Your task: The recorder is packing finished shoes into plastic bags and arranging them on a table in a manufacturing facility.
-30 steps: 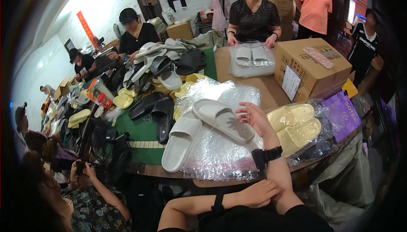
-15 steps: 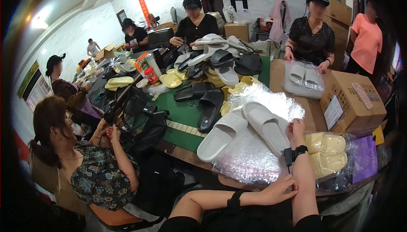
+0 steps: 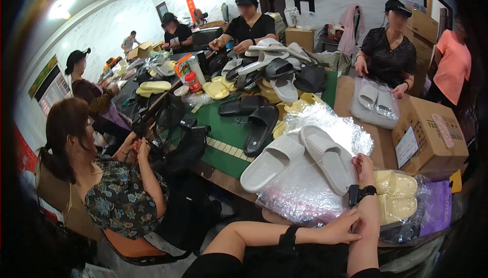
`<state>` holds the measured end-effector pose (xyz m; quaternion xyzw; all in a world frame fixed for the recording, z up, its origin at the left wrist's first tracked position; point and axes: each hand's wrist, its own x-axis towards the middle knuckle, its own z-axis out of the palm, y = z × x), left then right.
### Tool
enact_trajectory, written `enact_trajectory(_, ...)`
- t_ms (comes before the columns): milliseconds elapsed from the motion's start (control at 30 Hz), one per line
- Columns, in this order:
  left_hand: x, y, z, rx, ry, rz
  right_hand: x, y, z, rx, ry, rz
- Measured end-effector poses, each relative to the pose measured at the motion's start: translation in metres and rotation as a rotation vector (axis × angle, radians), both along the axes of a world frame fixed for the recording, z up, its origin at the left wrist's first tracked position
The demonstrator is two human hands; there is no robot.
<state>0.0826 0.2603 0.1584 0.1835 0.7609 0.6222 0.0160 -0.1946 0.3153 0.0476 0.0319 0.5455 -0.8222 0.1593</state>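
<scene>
Pair of grey slippers (image 3: 300,160) loose, unbagged, on stack of clear bags (image 3: 305,191) on worktop (image 3: 223,176) | right hand (image 3: 364,164) rests open-fingered beside right slipper | left hand (image 3: 339,229) empty, touching right forearm | yellow bagged pairs (image 3: 396,196) right of stack, apparently packed.

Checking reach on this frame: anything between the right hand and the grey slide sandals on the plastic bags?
Nothing visible does. The right hand rests at the heel end of the nearer grey slide sandal, fingers at its edge. The second grey sandal lies just left of it on the clear plastic bags. The left hand sits on the right forearm.
</scene>
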Motion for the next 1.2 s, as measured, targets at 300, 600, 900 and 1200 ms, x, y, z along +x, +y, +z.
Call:
enact_trajectory(300, -0.018, -0.007, 0.015, -0.091, -0.435, -0.372, -0.025, 0.021, -0.022, -0.051, -0.051, -0.007)
enact_trajectory(600, -0.006, -0.002, 0.01, 0.04, -0.074, -0.006, -0.027, 0.021, -0.026, -0.113, -0.062, 0.088)
enact_trajectory(900, -0.002, 0.012, -0.008, 0.043, 0.159, 0.223, -0.027, 0.02, -0.028, -0.115, -0.071, 0.051)
enact_trajectory(1200, -0.016, 0.002, -0.011, -0.223, -0.126, -0.283, -0.027, 0.02, -0.027, -0.116, -0.061, 0.095)
